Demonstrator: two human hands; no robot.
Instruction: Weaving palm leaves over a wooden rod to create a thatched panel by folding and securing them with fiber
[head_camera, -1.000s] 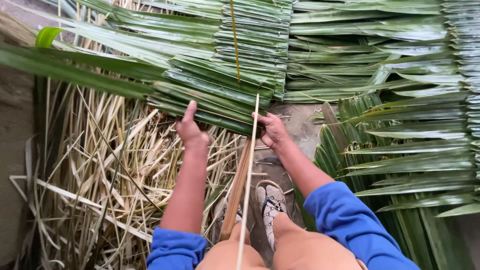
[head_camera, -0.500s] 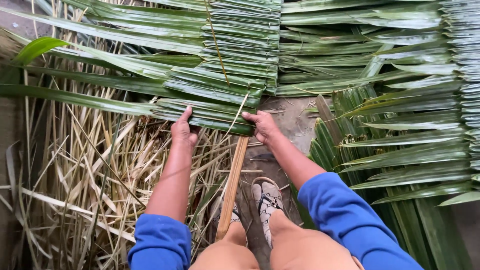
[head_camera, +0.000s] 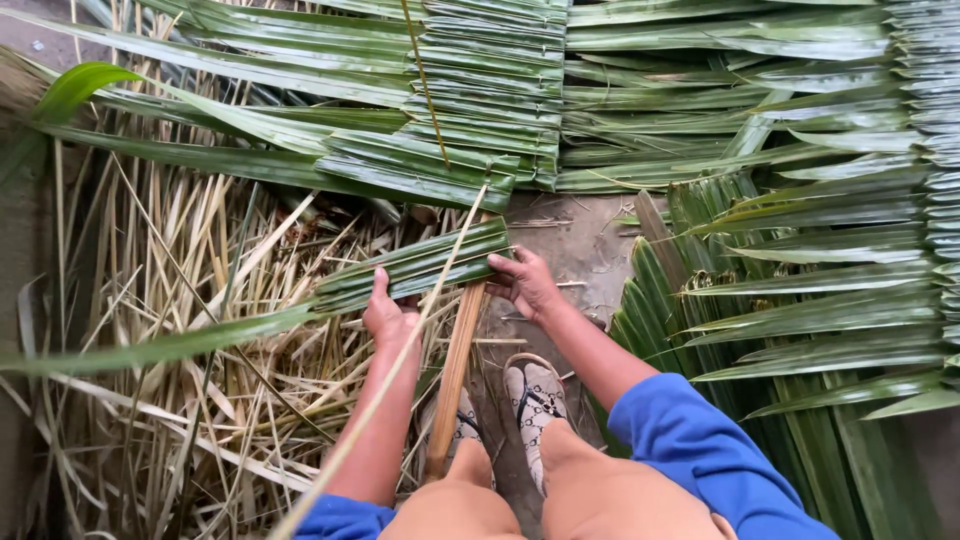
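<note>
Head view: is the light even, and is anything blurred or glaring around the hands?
Head view: soft, even daylight, no hard shadows; mild sheen on the folded palm leaf gripped by left hand and right hand; the thin pale strip is slightly soft; edges bow a little.

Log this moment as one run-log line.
left hand: grips folded green leaf | right hand: holds its other end | wooden slat: under leaf | thin rib: crosses left arm

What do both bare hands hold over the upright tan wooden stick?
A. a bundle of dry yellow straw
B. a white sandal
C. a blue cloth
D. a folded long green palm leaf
D: the left hand and right hand grip the folded long green palm leaf across the tan wooden stick.
</note>
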